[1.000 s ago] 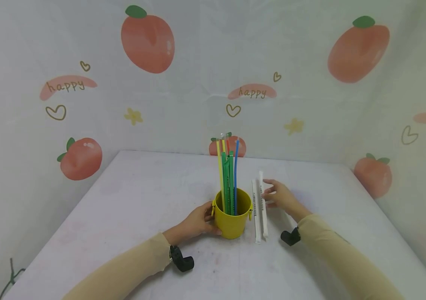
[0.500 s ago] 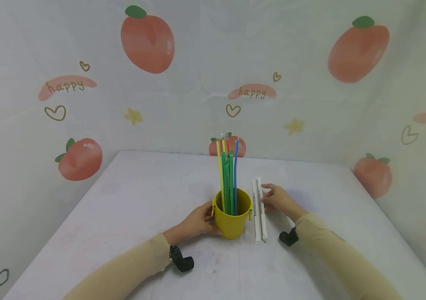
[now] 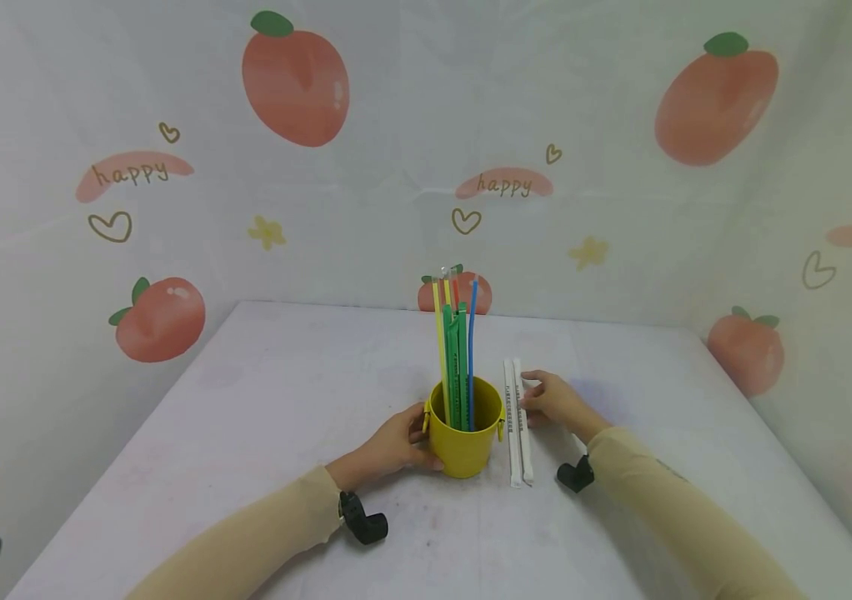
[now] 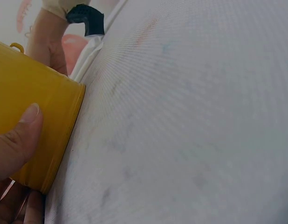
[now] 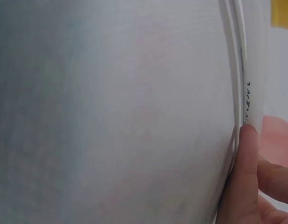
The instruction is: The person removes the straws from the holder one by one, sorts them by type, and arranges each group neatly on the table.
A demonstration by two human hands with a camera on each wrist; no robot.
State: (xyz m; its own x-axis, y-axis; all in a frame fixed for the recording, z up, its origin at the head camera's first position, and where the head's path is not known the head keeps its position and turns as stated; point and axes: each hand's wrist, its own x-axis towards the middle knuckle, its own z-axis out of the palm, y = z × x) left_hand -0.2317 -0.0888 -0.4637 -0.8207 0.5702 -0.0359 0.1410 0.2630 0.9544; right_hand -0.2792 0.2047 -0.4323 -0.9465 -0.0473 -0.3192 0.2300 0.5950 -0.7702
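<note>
A small yellow bucket (image 3: 463, 440) stands on the white table (image 3: 283, 417) and holds several upright straws (image 3: 456, 350) in yellow, green, blue and red. My left hand (image 3: 402, 440) grips the bucket's left side; its thumb lies on the yellow wall (image 4: 37, 121). Two white paper-wrapped straws (image 3: 516, 425) lie side by side just right of the bucket. My right hand (image 3: 540, 398) has curled fingers pinching the right-hand wrapped straw (image 5: 253, 70) near its far half, a fingertip (image 5: 244, 177) against its edge.
The table is boxed in by a peach-print backdrop (image 3: 294, 83) at the back and both sides. A black wrist mount (image 3: 362, 518) sits on the left sleeve and another (image 3: 574, 475) on the right. Bare tabletop stretches left of the bucket.
My right hand drew back toward me and its fingers curled onto the right wrapped straw, which slid against the other one. The left hand and bucket stayed put.
</note>
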